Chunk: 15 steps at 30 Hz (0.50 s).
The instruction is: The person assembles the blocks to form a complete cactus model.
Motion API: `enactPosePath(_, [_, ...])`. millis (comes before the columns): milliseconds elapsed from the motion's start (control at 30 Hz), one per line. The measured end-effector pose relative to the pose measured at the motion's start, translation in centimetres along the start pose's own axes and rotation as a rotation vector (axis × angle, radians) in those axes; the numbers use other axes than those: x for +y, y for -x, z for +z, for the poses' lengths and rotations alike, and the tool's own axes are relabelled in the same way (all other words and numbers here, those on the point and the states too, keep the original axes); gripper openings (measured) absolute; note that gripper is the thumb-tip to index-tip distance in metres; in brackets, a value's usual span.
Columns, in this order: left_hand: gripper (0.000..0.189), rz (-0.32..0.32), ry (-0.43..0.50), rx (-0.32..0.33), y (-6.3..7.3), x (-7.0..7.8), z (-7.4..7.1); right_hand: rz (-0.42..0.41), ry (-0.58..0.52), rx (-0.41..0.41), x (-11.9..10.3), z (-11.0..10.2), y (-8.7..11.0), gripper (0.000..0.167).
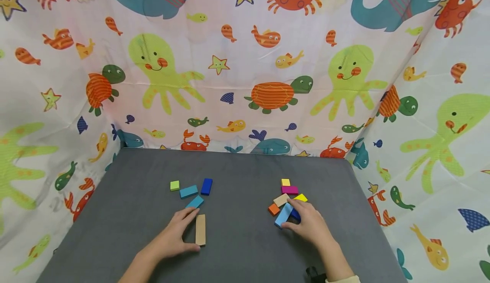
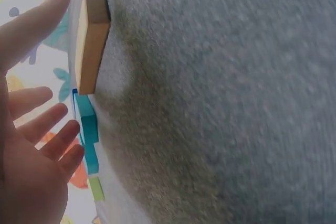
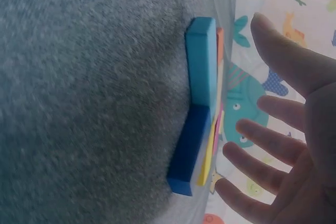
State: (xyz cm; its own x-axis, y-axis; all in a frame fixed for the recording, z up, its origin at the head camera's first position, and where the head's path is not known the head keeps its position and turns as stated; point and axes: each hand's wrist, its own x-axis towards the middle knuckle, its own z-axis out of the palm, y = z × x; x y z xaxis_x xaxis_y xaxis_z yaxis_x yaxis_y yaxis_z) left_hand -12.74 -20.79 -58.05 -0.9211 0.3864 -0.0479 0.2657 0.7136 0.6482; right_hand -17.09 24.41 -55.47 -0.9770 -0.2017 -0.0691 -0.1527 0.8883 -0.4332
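Note:
My left hand (image 1: 173, 235) is beside a long natural-wood block (image 1: 200, 230), thumb by its near end and fingers spread toward its far end. In the left wrist view those fingers (image 2: 60, 135) are relaxed and hold nothing. Two teal blocks (image 1: 189, 192) lie just beyond the fingertips. My right hand (image 1: 309, 223) hovers over a light blue block (image 1: 283, 215), its thumb near the block's close end. A dark blue block (image 3: 188, 150) angles off from that block, partly hidden by the hand in the head view. The right wrist view shows the right fingers spread and holding nothing.
A green cube (image 1: 175, 185) and a blue block (image 1: 206, 186) lie at the back of the left group. Orange (image 1: 273, 209), wooden (image 1: 281, 200), magenta (image 1: 289, 190) and yellow (image 1: 285, 182) blocks cluster on the right. A patterned curtain (image 1: 237, 95) borders the grey table (image 1: 241, 257).

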Motion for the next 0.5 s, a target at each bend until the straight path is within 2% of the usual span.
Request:
enactPosePath(100, [0.113,-0.013,-0.009,-0.002,-0.3,0.3,0.2,0.002,-0.001,-0.004,0.1,0.3,-0.1,0.09])
enactPosePath(333, [0.114,-0.11,-0.015,-0.062,-0.7,0.6,0.9,0.018,-0.004,-0.017,0.3,1.2,-0.3,0.091])
enactPosePath(500, [0.111,-0.113,-0.018,-0.069,-1.0,0.6,1.1,0.02,0.011,-0.002,0.3,1.5,-0.4,0.093])
